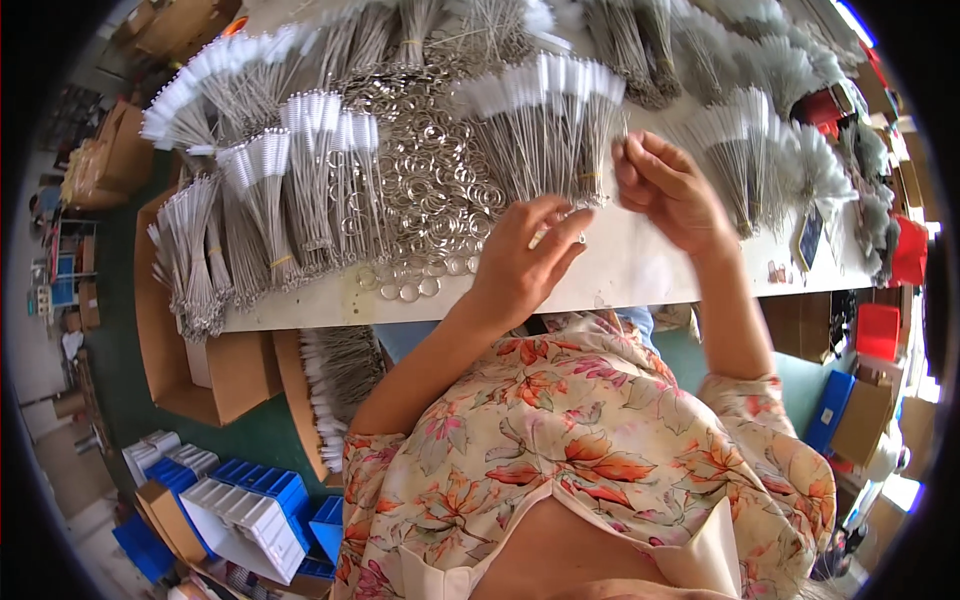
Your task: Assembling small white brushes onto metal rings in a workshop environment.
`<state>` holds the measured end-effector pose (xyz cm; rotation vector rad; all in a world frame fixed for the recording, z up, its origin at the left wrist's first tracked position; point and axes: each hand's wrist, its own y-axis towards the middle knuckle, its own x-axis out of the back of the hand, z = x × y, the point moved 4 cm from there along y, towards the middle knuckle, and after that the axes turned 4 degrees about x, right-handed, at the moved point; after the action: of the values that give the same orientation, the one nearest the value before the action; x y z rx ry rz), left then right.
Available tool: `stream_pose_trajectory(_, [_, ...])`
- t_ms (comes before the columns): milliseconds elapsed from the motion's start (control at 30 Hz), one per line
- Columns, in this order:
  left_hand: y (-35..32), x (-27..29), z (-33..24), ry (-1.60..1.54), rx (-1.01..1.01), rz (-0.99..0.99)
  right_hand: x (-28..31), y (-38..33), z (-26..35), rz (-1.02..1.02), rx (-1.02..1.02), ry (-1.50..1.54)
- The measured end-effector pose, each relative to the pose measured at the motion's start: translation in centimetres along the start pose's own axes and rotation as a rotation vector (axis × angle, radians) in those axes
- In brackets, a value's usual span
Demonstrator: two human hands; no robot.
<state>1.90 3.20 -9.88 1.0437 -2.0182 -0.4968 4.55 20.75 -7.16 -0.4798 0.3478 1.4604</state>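
My left hand (527, 258) rests on the white table (640, 265) with its fingers curled around a small metal ring near its fingertips. My right hand (668, 185) is raised just right of it, pinching the thin wire stem of a brush that points up. Directly ahead of both hands lies a fanned bundle of white-tipped wire brushes (548, 125). A heap of loose metal rings (432, 185) lies to the left of my left hand.
More bundles of white-tipped brushes (300, 180) cover the left and far table; grey-bristled bundles (770, 140) lie to the right. Cardboard boxes (215, 370) with brushes stand under the left table edge. Blue and white bins (255, 505) sit on the floor; red boxes (880, 330) at right.
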Motion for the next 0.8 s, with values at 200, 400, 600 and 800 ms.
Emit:
stream_pose_trajectory(200, [-2.9,0.4,1.7,-0.173,0.289,0.192,2.1,-3.1,2.5,0.262,-0.183,-2.506])
stream_pose_trajectory(400, [-3.6,0.2,0.9,-0.221,0.344,0.197,1.2,-4.0,-4.1,0.300,0.031,-1.785])
stream_pose_trajectory(600, [-2.7,2.5,-0.9,-0.167,0.028,0.229,-2.9,-3.7,-5.9,0.316,-0.497,-0.738])
stream_pose_trajectory(800, [3.1,5.3,3.6,0.215,-0.146,0.336,0.5,-3.5,-3.5,0.214,-0.424,-0.921])
